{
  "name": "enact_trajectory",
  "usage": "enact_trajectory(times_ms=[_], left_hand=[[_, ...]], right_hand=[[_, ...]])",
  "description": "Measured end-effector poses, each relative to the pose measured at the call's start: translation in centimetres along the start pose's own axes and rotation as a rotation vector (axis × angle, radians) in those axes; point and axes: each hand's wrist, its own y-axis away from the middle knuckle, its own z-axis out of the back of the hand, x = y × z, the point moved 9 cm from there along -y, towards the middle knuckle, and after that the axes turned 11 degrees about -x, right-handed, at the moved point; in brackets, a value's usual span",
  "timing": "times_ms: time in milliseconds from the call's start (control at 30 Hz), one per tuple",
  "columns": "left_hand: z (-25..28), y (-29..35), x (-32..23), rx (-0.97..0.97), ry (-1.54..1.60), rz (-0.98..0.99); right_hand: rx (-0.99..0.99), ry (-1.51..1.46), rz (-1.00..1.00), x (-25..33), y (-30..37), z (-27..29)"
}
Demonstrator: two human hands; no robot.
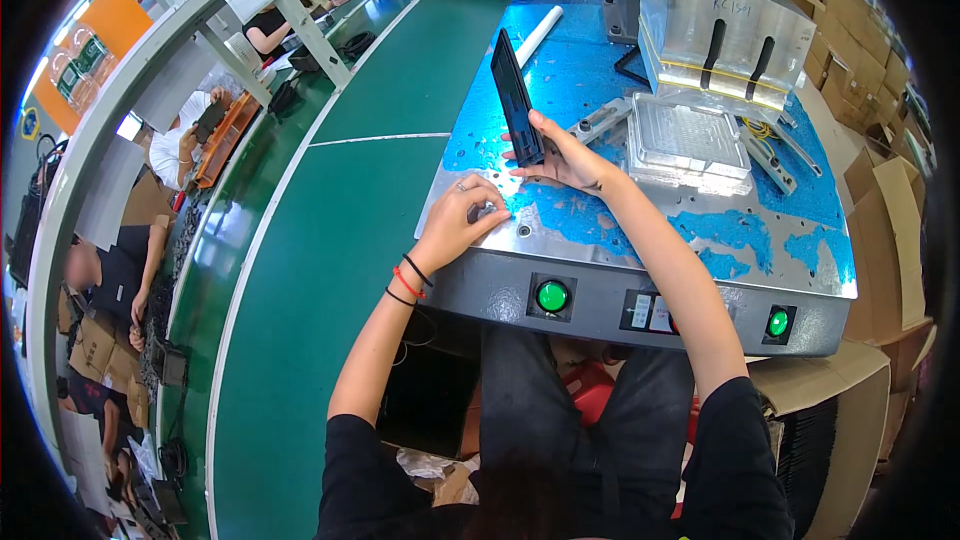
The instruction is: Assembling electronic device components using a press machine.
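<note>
A thin black rectangular panel (pixel 512 95) stands nearly upright, tilted a little, above the left part of the machine table. My right hand (pixel 570 160) grips its lower end between thumb and fingers. Lower and to the left, my left hand (pixel 456 220) is by the table's near-left edge, with its fingers curled and pinched together. Whatever those fingertips may hold is too small to make out. Worn blue film (pixel 480 130) partly covers the metal table top (pixel 640 220) under both hands.
A clear plastic tray stack (pixel 690 140) lies right of my right hand, before a large metal block (pixel 725 40). A white roll (pixel 540 35) lies behind the panel. Green buttons (pixel 552 296) line the table front. Cardboard boxes (pixel 890 230) stand at right; other people sit across the green walkway.
</note>
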Motion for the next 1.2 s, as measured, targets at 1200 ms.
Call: enact_trajectory(times_ms=[1200], left_hand=[[-0.2, 0.2, -0.7, -0.017, 0.002, -0.080]], right_hand=[[0.025, 0.032, -0.022, -0.1, 0.2, -0.3]])
